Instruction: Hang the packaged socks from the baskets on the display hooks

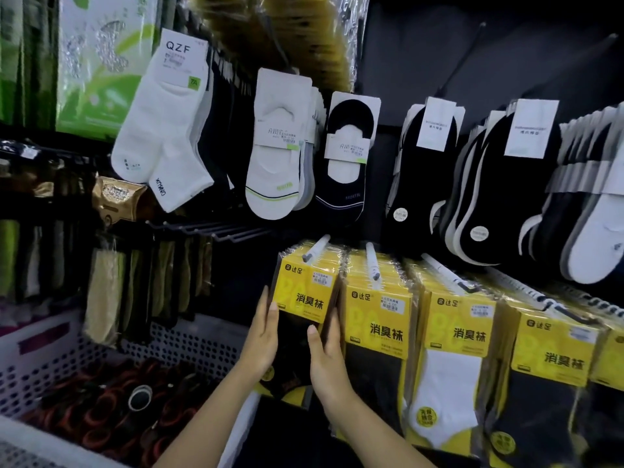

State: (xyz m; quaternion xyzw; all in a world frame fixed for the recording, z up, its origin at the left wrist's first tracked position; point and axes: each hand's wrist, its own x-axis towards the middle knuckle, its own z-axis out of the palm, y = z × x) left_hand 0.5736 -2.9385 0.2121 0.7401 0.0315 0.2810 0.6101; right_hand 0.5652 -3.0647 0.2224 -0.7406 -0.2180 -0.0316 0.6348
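I see the yellow-labelled sock pack (pixel 305 300) hanging at the front of the leftmost white hook (pixel 317 247) in the lower row, its black sock section between both hands. The left hand (pixel 261 339) lies flat against the pack's left edge, fingers straight and together, pointing up, forearm rising from the lower centre. The right hand (pixel 326 361) mirrors it on the right edge: fingers extended upward beside the neighbouring pack stack (pixel 378 319), thumb straight across the pack's front. Neither hand curls around the pack; both press it with extended fingers. A white perforated basket (pixel 44 359) sits lower left, well apart from the hands. White ankle socks (pixel 162 130) hang on the row above.
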